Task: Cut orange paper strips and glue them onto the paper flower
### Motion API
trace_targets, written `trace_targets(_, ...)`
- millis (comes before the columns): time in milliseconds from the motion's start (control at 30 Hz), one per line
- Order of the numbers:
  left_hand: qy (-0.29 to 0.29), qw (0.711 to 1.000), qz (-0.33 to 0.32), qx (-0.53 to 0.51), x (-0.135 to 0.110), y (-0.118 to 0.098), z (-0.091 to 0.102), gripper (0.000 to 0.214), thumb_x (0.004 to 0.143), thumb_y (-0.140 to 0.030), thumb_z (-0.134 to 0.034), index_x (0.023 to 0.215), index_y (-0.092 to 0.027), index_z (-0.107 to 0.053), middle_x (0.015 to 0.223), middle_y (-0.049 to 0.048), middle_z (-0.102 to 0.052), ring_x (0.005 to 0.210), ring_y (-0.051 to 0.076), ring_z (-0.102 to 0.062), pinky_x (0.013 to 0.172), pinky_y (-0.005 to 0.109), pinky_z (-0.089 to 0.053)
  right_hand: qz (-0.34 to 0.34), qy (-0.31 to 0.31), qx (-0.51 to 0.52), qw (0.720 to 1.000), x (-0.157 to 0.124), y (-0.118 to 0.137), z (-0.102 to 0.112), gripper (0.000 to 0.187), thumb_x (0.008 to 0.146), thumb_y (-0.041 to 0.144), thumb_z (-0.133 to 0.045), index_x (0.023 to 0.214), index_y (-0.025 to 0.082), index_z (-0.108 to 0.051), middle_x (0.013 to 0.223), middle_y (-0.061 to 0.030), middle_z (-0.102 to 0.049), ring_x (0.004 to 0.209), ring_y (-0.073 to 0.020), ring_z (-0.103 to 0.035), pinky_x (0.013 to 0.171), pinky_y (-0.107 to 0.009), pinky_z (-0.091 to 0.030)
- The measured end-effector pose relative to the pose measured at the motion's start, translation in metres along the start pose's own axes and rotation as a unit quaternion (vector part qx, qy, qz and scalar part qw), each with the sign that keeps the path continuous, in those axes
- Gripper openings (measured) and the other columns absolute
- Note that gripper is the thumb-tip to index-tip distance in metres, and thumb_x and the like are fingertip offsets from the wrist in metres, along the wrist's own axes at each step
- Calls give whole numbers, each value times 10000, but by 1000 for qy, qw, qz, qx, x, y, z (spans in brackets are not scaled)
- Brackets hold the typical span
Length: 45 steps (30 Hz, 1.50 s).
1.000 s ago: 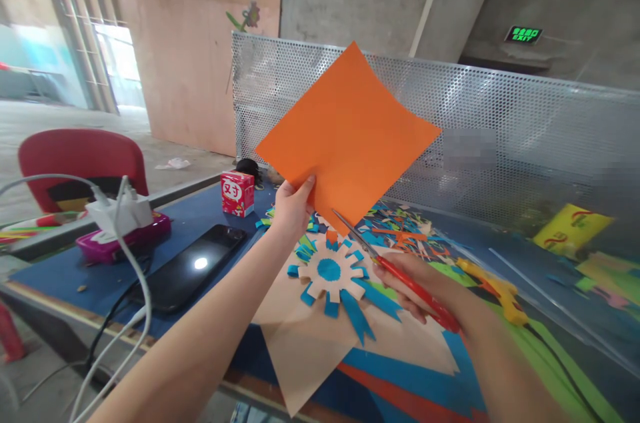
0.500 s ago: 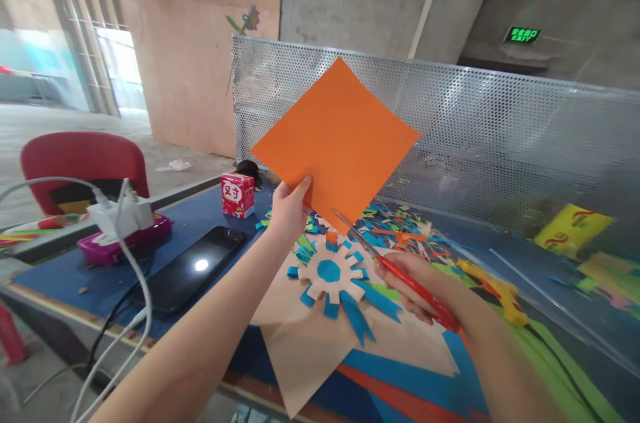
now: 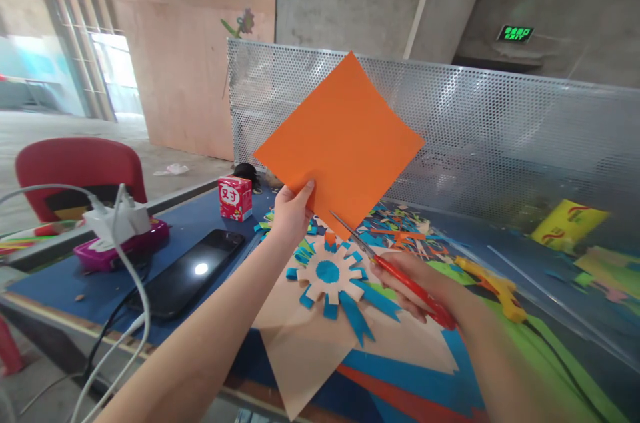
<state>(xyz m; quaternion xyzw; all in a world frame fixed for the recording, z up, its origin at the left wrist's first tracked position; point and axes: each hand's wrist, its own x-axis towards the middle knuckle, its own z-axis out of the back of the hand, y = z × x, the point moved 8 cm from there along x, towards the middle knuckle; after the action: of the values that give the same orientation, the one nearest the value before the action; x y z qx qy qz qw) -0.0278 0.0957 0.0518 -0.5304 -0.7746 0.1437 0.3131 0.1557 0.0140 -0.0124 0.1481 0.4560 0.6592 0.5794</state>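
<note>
My left hand (image 3: 294, 213) pinches the lower left edge of an orange paper sheet (image 3: 345, 143), thumb on its near face, holding it up above the table. In my right hand (image 3: 407, 280) are red-handled scissors (image 3: 410, 286); their blades reach the sheet's lower corner, with one blade in front of the paper. Whether the blades are cutting into it I cannot tell. Below lies a paper rosette (image 3: 327, 271) with beige and blue loops, a blue centre and blue ribbon tails (image 3: 356, 318). It rests on beige paper sheets (image 3: 305, 356).
A yellow glue gun (image 3: 495, 286) with a black cord lies at the right on green paper. Paper scraps (image 3: 400, 230) cover the back. A black phone (image 3: 193, 273), red box (image 3: 235, 198) and charger (image 3: 117, 220) with cables are at the left. A perforated metal panel (image 3: 475, 130) stands behind.
The orange sheet has tilted slightly, its top corner shifting up and to the right. Both hands keep their holds, and the scissors have barely moved. The whole view has shifted a little.
</note>
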Motion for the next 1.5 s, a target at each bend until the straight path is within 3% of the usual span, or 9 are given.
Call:
trace_targets(267,-11,1000,3,6,0,3,2,130,672,-57,-574,742,-157,-617,792,15,-695,804,154,-640,848,309,-475,-11,12,26,1000,2,-3,-1,252,802,414,-387,655,213,-353,362,85,-369,236,-79,-386,236,-187,-327)
trace_targets(467,13,1000,-1,15,-4,4,-2,120,655,-81,-599,746,-155,-623,813,25,-693,821,166,-635,846,322,-472,45,-1,15,999,4,2,-1,295,778,475,-430,665,209,-372,356,95,-363,243,-66,-387,236,-163,-333)
trace_targets(733,20,1000,-10,12,-3,2,-2,132,659,-81,-597,759,-162,-627,813,19,-695,811,165,-638,867,335,-459,-6,-1,11,1000,7,-10,1,284,828,437,-321,658,212,-358,335,82,-348,232,-80,-376,226,-175,-309)
trace_targets(967,30,999,8,21,-6,8,-4,131,658,-101,-614,776,-156,-629,864,41,-690,857,186,-628,862,352,-461,42,10,-3,999,4,1,-2,298,790,479,-407,672,210,-354,338,85,-372,244,-68,-378,250,-163,-325)
trace_targets(1300,50,998,11,32,-5,10,-5,141,661,-135,-627,798,-167,-625,909,46,-680,890,193,-618,852,356,-461,5,6,7,1000,6,-9,0,286,815,451,-347,664,208,-363,345,82,-351,241,-81,-388,243,-178,-325)
trace_targets(1500,39,998,25,40,-10,15,-6,152,641,-141,-642,790,-155,-616,865,41,-688,861,181,-626,811,319,-485,40,13,2,999,3,3,-4,281,792,469,-398,706,202,-386,344,88,-376,245,-71,-377,258,-167,-328)
